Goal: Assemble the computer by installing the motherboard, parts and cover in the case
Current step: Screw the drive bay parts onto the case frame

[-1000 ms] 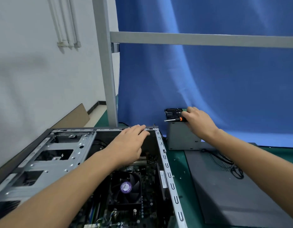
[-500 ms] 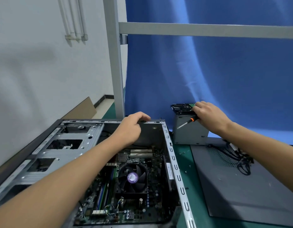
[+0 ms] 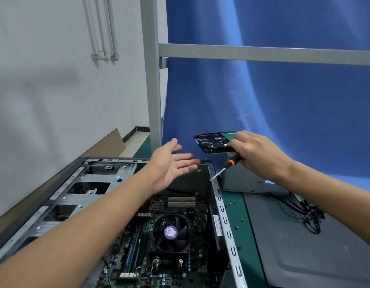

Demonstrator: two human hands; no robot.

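Left hand (image 3: 171, 163): open, palm up, fingers spread, over the far end of the case (image 3: 224, 220), holding nothing.
Right hand (image 3: 257, 155): past the case's far right corner, gripping hard drive (image 3: 213, 143) and screwdriver (image 3: 229, 163) together.
Motherboard (image 3: 181, 204): inside the case, fan (image 3: 170, 232) on top.
Cover (image 3: 304, 258): flat on the tabletop (image 3: 240, 206), right of the case.

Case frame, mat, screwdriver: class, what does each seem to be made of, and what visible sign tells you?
Case frame: bare sheet metal, probably steel; dull silver-grey, with punched slots and folded edges.
Mat: green, matte, likely rubber or vinyl; lies flat without glare.
Screwdriver: bright metal shaft; black handle with orange collar, probably plastic or rubber, mostly hidden in the right hand.
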